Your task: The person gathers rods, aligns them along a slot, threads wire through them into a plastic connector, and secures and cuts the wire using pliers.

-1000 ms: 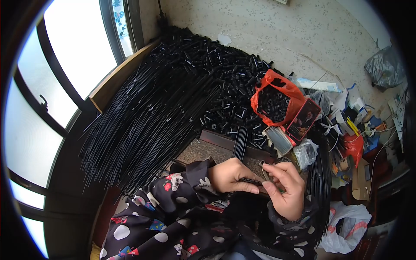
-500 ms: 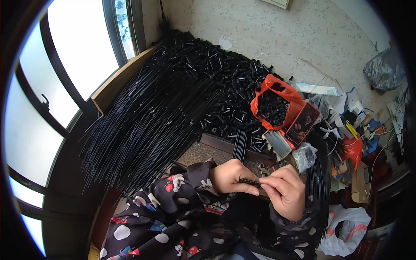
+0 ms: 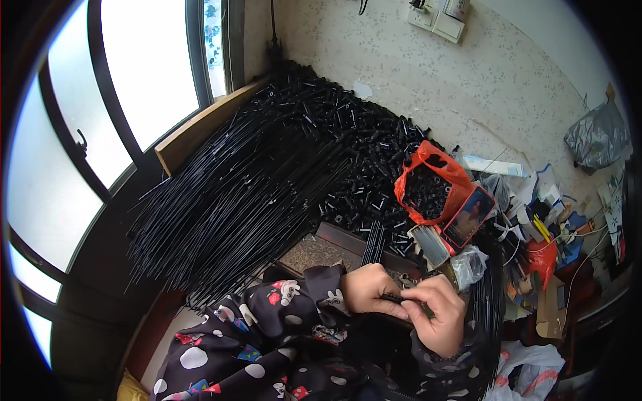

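My left hand [image 3: 372,290] is closed, with its thumb and forefinger around a bundle of thin black rods [image 3: 374,242]. The rods run up from behind this hand toward the pile of black parts. My right hand [image 3: 439,313] is closed in a pinch just to the right, its fingertips meeting the short dark end [image 3: 393,297] that sticks out of the left hand's grip. Whether the right fingers also hold a small part is hidden. Beneath the hands lies a worn worktop [image 3: 311,257] with a dark metal bar [image 3: 340,239] across it.
Long black rods [image 3: 227,194] lie heaped at left, beside a wooden board [image 3: 200,127]. Small black cylindrical parts [image 3: 361,123] are piled against the wall. A red bag [image 3: 449,208] of black rings, a phone [image 3: 469,217] and a clear plastic bag [image 3: 469,267] stand at right.
The camera view has tilted, so the scene sits lower in the picture. Both hands stay close together around the dark end. The phone's screen shows a different picture.
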The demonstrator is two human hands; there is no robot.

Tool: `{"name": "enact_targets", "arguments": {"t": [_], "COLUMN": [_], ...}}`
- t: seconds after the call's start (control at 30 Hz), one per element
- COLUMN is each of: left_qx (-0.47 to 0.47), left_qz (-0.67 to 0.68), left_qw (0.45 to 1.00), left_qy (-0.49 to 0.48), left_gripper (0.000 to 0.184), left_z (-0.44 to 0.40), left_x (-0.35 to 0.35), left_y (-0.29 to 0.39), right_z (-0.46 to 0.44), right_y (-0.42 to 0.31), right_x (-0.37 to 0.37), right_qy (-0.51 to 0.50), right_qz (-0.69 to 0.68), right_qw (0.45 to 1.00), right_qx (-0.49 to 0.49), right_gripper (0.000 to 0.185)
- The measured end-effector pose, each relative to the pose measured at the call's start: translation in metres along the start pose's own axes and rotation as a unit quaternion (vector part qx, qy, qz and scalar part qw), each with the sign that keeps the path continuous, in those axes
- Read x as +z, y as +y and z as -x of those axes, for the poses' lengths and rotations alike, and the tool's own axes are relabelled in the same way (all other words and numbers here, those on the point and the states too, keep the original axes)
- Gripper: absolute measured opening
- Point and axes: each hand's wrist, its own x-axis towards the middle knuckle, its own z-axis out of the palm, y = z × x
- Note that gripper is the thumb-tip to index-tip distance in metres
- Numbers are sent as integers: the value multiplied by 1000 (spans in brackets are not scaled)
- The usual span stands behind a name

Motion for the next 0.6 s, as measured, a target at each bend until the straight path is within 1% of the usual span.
{"name": "enact_targets", "arguments": {"t": [0.03, 0.13, 0.17, 0.2, 0.23, 0.27, 0.3, 0.4, 0.43, 0.53, 0.6], "left_qx": [0, -132, -131, -140, -144, -142, -140, -171, -171, -151, -149], "left_qz": [2, 86, 87, -87, -258, -420, -417, -385, -382, -387, -397], "left_qw": [1000, 985, 985, 985, 955, 896, 898, 907, 908, 910, 905], "left_qy": [0, -65, -71, -43, -14, 16, 9, -7, -15, -6, -16], "left_gripper": [24, 42, 42, 47, 52, 57, 57, 73, 73, 78, 81], "left_z": [1, 6, 13, 25, 38, 46, 50, 58, 57, 51, 52], "left_x": [3, 10, 18, 32, 46, 55, 62, 74, 75, 71, 63], "left_y": [-2, -13, -20, -31, -42, -51, -62, -81, -81, -87, -93], "right_z": [-2, -10, -9, -7, -5, -3, -3, -8, -8, -11, -10], "right_y": [0, 6, 8, 11, 14, 16, 16, 14, 14, 15, 22], "right_x": [1, 7, 6, 4, 2, 1, 1, 7, 8, 11, 5], "right_qy": [-1, -23, -20, -26, -32, -39, -35, -14, -11, -13, 5], "right_qz": [1, 52, 53, 44, 35, 25, 24, 16, 14, -11, 0], "right_qw": [1000, 992, 993, 995, 996, 998, 998, 998, 999, 996, 997], "right_qx": [2, -111, -107, -88, -69, -49, -43, -57, -50, -86, -74], "right_gripper": [16, 20, 20, 21, 22, 22, 22, 21, 21, 21, 21]}}
